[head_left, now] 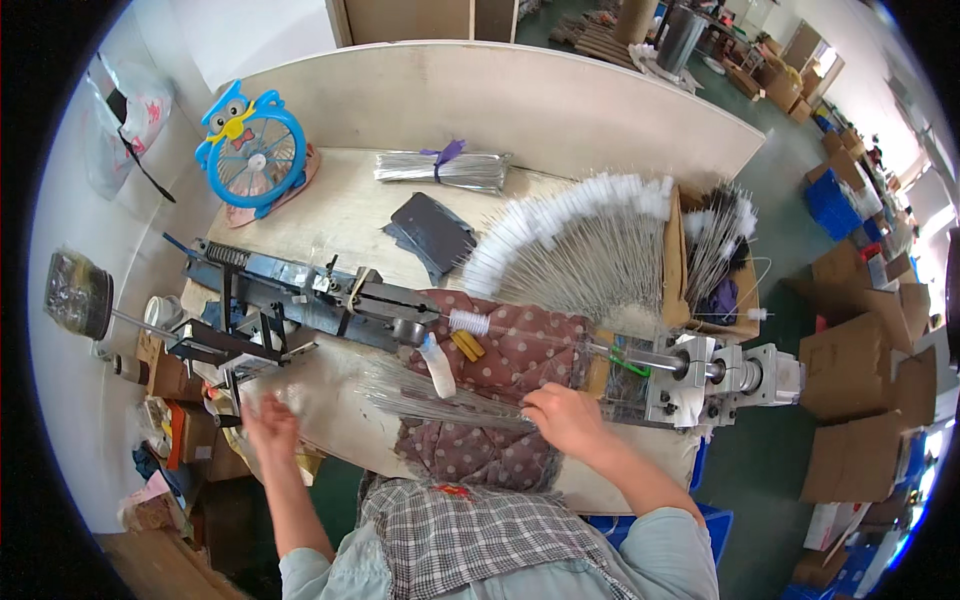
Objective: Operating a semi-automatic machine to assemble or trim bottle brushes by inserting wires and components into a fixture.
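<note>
My right hand (562,415) is closed in a pinch at the right end of a loose bundle of thin metal wires (435,395) lying on the table. My left hand (270,428), smeared by motion, is beside the black lever handle (228,421) of a bench machine (300,290); whether it touches the handle cannot be told. A white bristle brush (469,322) sits in line between that machine and a metal spindle unit (690,370) at the right. Below it are a white bottle (436,368) and a small yellow piece (467,345) on a dotted brown cloth (520,340).
Many finished white-tipped wire brushes (570,225) fan out at the back right, beside a cardboard box (675,255) of more brushes. A tied wire bundle (440,170), dark sheets (430,235) and a blue fan (255,155) stand toward the back. Cartons (850,365) line the floor at right.
</note>
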`<state>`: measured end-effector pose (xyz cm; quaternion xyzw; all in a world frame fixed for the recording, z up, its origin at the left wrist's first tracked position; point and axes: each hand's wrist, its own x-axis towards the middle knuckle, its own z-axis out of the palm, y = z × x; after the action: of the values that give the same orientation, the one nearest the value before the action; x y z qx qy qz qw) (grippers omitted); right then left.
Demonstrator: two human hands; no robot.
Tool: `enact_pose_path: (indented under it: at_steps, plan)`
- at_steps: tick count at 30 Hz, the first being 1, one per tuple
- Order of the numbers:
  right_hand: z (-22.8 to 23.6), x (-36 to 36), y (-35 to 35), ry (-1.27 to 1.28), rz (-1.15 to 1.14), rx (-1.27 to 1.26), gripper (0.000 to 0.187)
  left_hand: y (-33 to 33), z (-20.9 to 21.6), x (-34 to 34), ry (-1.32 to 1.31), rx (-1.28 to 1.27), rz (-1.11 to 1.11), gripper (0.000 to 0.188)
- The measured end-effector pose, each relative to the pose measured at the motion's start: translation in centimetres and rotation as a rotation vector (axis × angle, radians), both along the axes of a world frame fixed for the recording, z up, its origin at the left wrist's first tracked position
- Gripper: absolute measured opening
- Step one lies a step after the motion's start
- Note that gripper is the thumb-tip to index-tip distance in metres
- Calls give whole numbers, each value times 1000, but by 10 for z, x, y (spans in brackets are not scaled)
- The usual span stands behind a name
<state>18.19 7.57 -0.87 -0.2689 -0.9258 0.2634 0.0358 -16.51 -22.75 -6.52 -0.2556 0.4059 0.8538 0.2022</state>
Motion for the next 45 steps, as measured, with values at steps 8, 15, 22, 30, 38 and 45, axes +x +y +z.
enact_pose_path:
  at_steps: [8, 15, 22, 30, 38, 45]
  plan:
    - [13, -7, -3, -89, 4, 121, 12, -93, -29, -89, 220, -458, 246, 33]
    - [27, -3, 3, -52, -75, 71, 11, -7, -62, 8, 232, -60, -55, 27]
    - [17, 6, 5, -26, -45, 110, 15, 151, 43, 133, 72, 168, -639, 26]
    - [20, 10, -2, -8, -36, 180, 23, 214, 111, 184, -212, 87, -971, 17]
    - [84, 5, -5, -172, -120, 299, 18, 144, 135, 135, 19, 225, -933, 43]
    - [133, 33, 54, 197, -406, 716, 18, 194, 137, 159, 388, 176, -1671, 26]
